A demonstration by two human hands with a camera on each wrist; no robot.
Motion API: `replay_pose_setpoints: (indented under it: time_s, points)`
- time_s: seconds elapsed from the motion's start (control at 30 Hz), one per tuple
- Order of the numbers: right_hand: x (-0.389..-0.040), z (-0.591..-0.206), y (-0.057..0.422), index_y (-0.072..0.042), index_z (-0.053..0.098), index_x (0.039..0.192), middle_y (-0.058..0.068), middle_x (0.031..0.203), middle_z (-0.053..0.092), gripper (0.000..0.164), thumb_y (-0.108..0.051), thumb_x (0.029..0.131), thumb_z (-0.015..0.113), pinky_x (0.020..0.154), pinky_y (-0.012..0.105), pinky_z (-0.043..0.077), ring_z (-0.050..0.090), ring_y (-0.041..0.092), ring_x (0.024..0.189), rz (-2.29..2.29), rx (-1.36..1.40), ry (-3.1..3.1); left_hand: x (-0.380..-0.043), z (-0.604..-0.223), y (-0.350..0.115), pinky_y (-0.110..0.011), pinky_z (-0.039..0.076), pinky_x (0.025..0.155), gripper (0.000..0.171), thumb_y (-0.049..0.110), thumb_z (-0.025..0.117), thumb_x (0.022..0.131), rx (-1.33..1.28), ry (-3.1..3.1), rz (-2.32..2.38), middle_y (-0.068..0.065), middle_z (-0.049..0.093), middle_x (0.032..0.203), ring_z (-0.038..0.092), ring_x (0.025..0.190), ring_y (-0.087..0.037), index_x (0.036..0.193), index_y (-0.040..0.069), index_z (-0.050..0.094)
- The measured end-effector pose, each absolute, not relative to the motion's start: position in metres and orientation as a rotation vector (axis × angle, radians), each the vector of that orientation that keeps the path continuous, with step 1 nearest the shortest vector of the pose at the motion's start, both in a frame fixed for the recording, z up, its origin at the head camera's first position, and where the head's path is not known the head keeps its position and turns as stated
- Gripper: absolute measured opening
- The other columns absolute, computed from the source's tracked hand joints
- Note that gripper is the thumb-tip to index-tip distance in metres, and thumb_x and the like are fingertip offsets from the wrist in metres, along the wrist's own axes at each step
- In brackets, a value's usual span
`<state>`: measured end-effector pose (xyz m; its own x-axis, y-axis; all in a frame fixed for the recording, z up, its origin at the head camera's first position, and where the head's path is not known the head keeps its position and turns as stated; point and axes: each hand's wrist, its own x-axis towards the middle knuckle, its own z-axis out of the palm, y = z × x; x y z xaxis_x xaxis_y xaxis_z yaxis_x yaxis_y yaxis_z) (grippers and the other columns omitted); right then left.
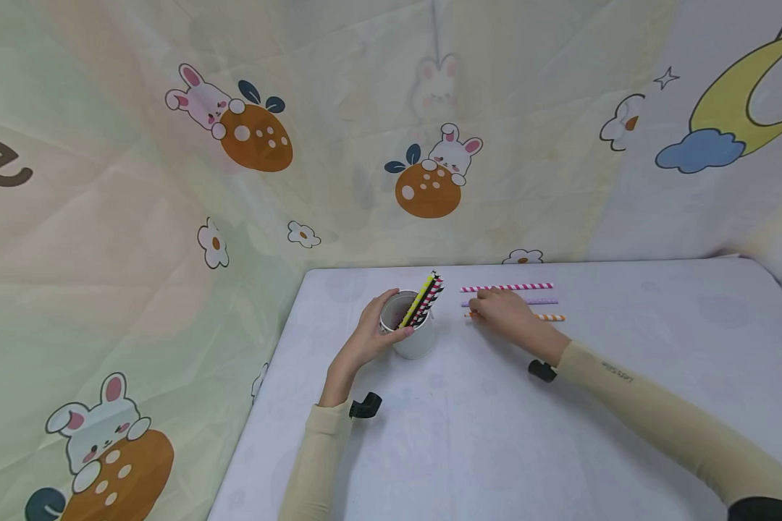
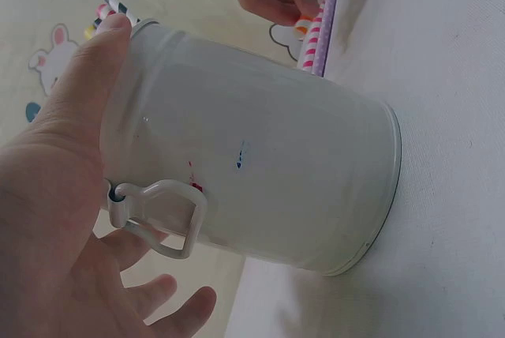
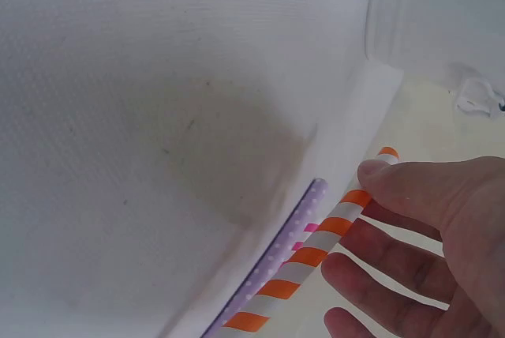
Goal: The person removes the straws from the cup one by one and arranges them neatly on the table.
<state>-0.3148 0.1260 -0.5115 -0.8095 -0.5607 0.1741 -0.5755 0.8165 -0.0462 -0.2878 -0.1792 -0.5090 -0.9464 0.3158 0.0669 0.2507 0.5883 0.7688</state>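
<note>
My left hand (image 1: 367, 334) holds a small white pail (image 1: 415, 347) near its rim, thumb over the near side and fingers round the far side. Several patterned paper straws (image 1: 421, 301), yellow, black and pink among them, lean out of the pail to the right. To the right of it, my right hand (image 1: 510, 316) pinches an orange-and-white striped straw (image 3: 308, 256) near its left end, thumb on top. Beside that straw are a purple dotted straw (image 3: 278, 248) and a pink-and-white striped straw (image 1: 528, 286), both lying crosswise on the table.
A white cloth covers the table (image 1: 495, 434), whose back edge meets a printed fabric backdrop (image 1: 345, 145). In the left wrist view, a wire handle loop (image 2: 189, 219) sticks out from the pail's side. Black wrist mounts (image 1: 366, 406) sit at both cuffs.
</note>
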Motion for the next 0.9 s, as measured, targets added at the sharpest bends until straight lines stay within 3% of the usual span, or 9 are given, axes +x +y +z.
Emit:
replay_pose_setpoints:
  time_s: [0.2, 0.47, 0.73, 0.9]
  points:
    - [-0.314, -0.518, 0.124, -0.010, 0.074, 0.091, 0.005, 0.083, 0.064, 0.006, -0.012, 0.087, 0.077, 0.065, 0.038, 0.051, 0.060, 0.024, 0.074, 0.137, 0.877, -2.855, -0.289, -0.511, -0.180, -0.061, 0.038, 0.108, 0.090, 0.054, 0.076, 0.083, 0.498, 2.728, 1.315, -0.006, 0.042, 0.151, 0.037, 0.139, -0.029, 0.157, 0.029, 0.031]
    - [-0.314, -0.522, 0.121, -0.012, 0.075, 0.096, 0.004, 0.085, 0.065, 0.010, -0.021, 0.092, 0.074, 0.068, 0.037, 0.052, 0.059, 0.021, 0.075, 0.101, 0.817, -2.946, -0.289, -0.511, -0.180, -0.060, 0.037, 0.109, 0.088, 0.051, 0.076, 0.084, 0.508, 2.728, 1.318, -0.005, 0.041, 0.152, 0.037, 0.140, -0.028, 0.157, 0.030, 0.031]
    - [-0.315, -0.528, 0.122, -0.013, 0.073, 0.091, 0.003, 0.082, 0.063, 0.005, -0.017, 0.091, 0.074, 0.065, 0.037, 0.049, 0.056, 0.020, 0.072, 0.115, 0.816, -2.948, -0.290, -0.510, -0.180, -0.059, 0.036, 0.109, 0.089, 0.048, 0.076, 0.084, 0.502, 2.711, 1.322, -0.005, 0.040, 0.153, 0.035, 0.141, -0.029, 0.157, 0.026, 0.030]
    - [-0.315, -0.531, 0.122, -0.013, 0.074, 0.092, 0.002, 0.082, 0.063, 0.004, -0.017, 0.091, 0.074, 0.065, 0.037, 0.049, 0.056, 0.020, 0.071, 0.133, 0.805, -2.948, -0.289, -0.510, -0.180, -0.059, 0.037, 0.109, 0.088, 0.047, 0.077, 0.084, 0.493, 2.708, 1.326, -0.004, 0.040, 0.153, 0.035, 0.140, -0.028, 0.157, 0.029, 0.030]
